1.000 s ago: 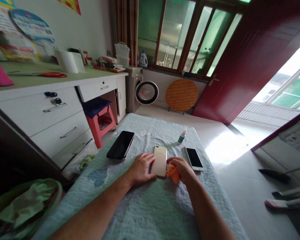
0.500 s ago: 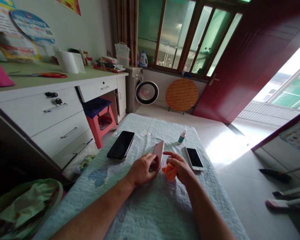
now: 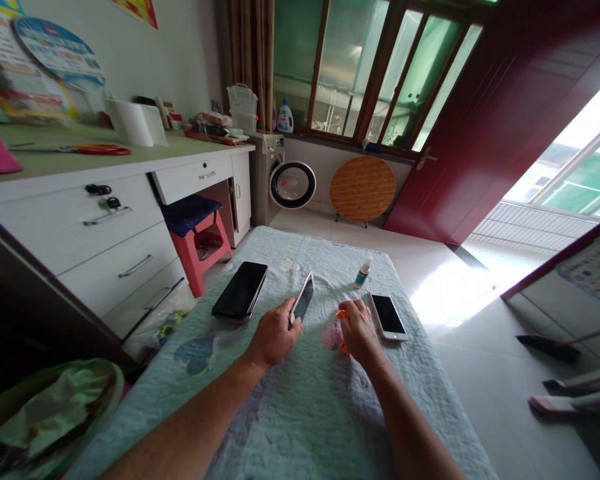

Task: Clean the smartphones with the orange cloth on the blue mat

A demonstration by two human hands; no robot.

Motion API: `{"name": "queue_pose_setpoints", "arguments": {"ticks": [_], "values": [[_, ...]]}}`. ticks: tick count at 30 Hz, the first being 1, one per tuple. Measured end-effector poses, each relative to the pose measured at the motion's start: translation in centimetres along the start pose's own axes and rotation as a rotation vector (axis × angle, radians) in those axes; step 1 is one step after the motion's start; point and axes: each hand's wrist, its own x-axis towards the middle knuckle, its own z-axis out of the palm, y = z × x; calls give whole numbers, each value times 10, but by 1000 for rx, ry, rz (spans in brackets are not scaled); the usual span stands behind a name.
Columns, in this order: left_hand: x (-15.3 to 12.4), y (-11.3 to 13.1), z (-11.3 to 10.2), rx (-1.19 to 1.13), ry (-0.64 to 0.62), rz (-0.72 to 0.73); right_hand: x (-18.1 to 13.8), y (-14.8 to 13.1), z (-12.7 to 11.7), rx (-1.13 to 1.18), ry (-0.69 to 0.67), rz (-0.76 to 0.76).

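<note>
My left hand [image 3: 279, 335] grips a slim smartphone [image 3: 303, 300] by its lower end, tilted up with its dark screen turned to the right. To the right, my right hand [image 3: 359, 330] is closed around an orange cloth [image 3: 342, 316], mostly hidden by the fingers. A gap separates this hand from the held phone. Beside my right hand lies a white smartphone [image 3: 389, 317] with a black screen. A small spray bottle [image 3: 363, 273] stands behind it. Left of the held phone, a larger black phone or tablet [image 3: 241, 290] lies flat, apparently stacked on something light.
A pale blue quilted cover [image 3: 280, 427] spreads under everything. A white desk [image 3: 105, 200] and a red stool [image 3: 196, 247] stand at left, with a waste bin [image 3: 111, 393] near the front. An open washing machine door [image 3: 293, 185] and a round wooden tabletop [image 3: 363, 189] are behind.
The phone in my left hand has turned from its pinkish back to its dark screen and shifted left. My right hand has moved away from it, its fingers curling in around the orange cloth.
</note>
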Motion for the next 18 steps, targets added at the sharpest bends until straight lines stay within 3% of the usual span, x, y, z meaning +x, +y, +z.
{"name": "queue_pose_setpoints", "arguments": {"ticks": [4,7,13,15,18], "values": [[2,5,-8,-58,-13,-55,-3,0,4,-299,-52,14],[3,6,-12,-204,-33,-139,-4,-1,4,-389,-82,-3],[4,5,-7,-698,-92,-377,-5,-8,2,-297,130,-75],[3,7,-4,-875,-123,-386,-5,-13,1,-206,189,-139],[0,13,-4,-1088,-225,-326,-7,-23,2,-37,158,-180]]}}
